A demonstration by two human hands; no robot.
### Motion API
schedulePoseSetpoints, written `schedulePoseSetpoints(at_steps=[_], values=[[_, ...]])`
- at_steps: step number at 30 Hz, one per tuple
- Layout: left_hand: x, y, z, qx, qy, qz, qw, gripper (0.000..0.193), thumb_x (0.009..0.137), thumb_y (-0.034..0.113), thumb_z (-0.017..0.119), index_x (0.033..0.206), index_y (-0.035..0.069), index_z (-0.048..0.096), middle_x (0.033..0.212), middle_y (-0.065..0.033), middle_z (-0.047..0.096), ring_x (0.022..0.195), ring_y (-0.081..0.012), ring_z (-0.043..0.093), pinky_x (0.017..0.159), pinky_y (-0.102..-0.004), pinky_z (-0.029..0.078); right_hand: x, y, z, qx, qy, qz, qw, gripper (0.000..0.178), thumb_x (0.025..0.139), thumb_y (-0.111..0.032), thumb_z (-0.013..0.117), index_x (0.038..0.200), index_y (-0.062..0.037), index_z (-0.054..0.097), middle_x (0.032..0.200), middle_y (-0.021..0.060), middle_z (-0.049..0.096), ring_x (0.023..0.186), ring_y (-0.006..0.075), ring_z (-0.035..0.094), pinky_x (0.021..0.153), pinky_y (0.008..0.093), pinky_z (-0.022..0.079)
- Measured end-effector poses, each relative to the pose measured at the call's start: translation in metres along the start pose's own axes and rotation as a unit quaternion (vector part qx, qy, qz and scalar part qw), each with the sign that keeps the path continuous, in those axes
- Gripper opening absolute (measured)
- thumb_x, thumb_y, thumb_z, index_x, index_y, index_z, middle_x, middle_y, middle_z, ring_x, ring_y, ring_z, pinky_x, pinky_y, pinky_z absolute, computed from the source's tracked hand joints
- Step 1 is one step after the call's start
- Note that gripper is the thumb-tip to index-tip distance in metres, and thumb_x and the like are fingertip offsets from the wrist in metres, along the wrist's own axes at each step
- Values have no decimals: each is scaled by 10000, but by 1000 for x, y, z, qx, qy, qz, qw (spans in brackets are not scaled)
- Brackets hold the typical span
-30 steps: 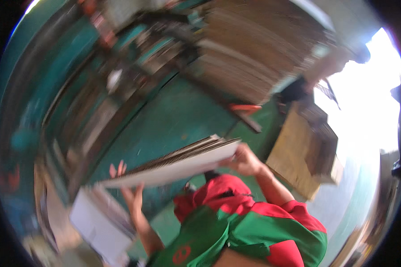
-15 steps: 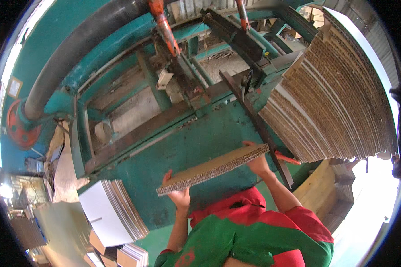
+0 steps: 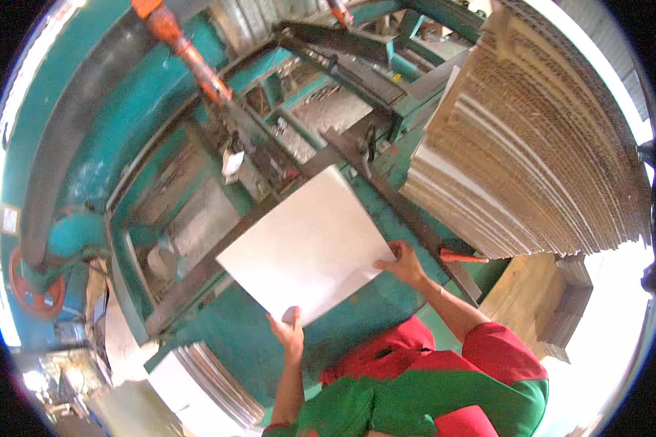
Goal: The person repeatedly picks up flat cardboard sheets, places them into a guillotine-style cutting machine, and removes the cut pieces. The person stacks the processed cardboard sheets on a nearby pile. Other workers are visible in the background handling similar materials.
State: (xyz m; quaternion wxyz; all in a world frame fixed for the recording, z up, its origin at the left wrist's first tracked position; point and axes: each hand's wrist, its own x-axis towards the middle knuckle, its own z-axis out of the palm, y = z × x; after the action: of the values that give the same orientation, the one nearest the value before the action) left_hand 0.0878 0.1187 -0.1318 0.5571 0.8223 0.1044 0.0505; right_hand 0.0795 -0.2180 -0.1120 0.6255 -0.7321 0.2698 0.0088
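Observation:
Both my hands grip a stack of corrugated cardboard sheets whose white face is turned up toward me. My left hand is closed on its near corner, thumb on top. At the right-hand corner, my right hand pinches the edge with its thumb over the white face. The stack is turned at an angle over the green metal table of the machine. Its far part covers some of the machine's dark rail; whether the stack rests on it, I cannot tell. The fingers under the stack are hidden.
A tall pile of corrugated cardboard stands at the right, beside a dark metal bar and an orange handle. White-faced cardboard sheets lie at the lower left. The machine's open frame, an orange rod and a red wheel are beyond.
The cardboard stack has gone from edge-on to showing its white face, and has moved forward over the table. Both hands still hold it. My view has shifted somewhat.

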Motion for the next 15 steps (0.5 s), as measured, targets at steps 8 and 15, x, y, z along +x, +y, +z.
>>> schedulePoseSetpoints(at_steps=[8,15], values=[[15,26,61,90,-104,-105,985,766,806,544,711,1099,-123,475,876,-259,664,546,-293,657,472,-373,548,14,17,6,340,120,246,900,389,950,-296,583,1099,64,579,991,176,666,874,293,678,736,421,598],[48,27,67,159,-122,-116,973,774,804,573,693,1104,-101,460,833,-209,669,555,-258,664,429,-338,530,63,7,8,231,36,240,942,467,1003,-369,440,1086,70,575,938,204,666,761,312,696,649,427,609]])
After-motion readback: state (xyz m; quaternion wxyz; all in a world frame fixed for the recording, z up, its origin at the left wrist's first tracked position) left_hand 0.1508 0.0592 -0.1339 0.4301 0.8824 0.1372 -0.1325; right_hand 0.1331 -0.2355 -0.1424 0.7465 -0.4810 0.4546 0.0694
